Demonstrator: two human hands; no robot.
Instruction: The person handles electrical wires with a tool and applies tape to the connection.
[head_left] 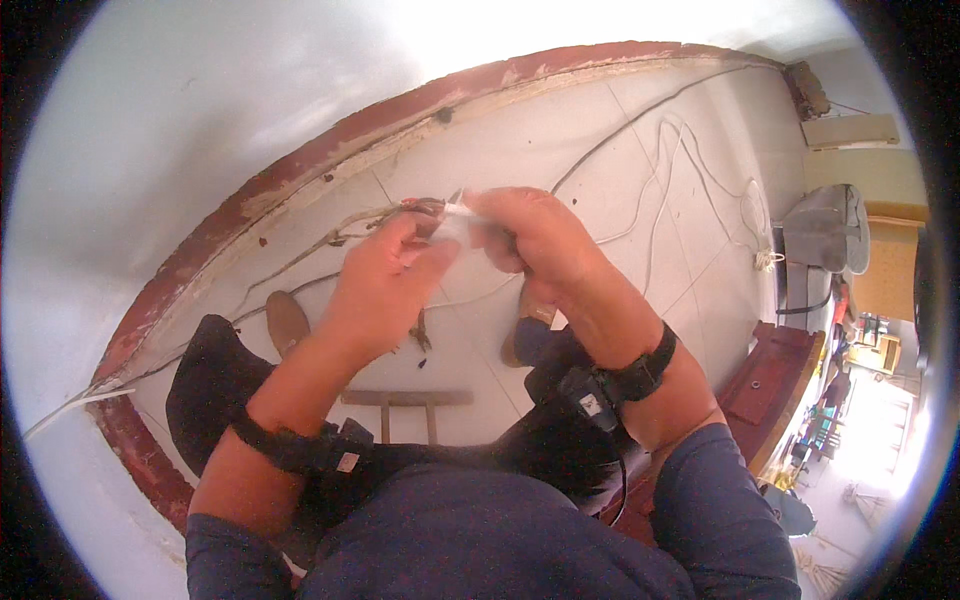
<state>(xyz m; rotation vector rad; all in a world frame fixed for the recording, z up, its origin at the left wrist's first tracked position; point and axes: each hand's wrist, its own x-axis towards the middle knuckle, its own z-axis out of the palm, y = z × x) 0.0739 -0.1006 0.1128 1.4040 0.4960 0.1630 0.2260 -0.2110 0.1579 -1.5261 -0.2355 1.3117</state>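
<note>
My two hands meet in front of me above the tiled floor. Between them is a white, blurred piece (456, 226), thin like a strip of tape or plastic; its exact kind cannot be made out. My left hand (395, 265) is closed, thumb and fingers pinching the white piece's left side. Just behind those fingers shows a reddish-brown end of a frayed, dirty cable (345, 228), which trails down leftward. My right hand (530, 230) is curled, its fingertips at the white piece's right side and partly smeared by motion.
A dark cable (640, 115) and looped white cable (690, 165) lie on the tiles. A reddish baseboard (300, 150) runs along the wall. Below my hands is a small wooden frame (405, 398). A grey container (825, 228) and a red-brown wooden piece (765, 385) are at right.
</note>
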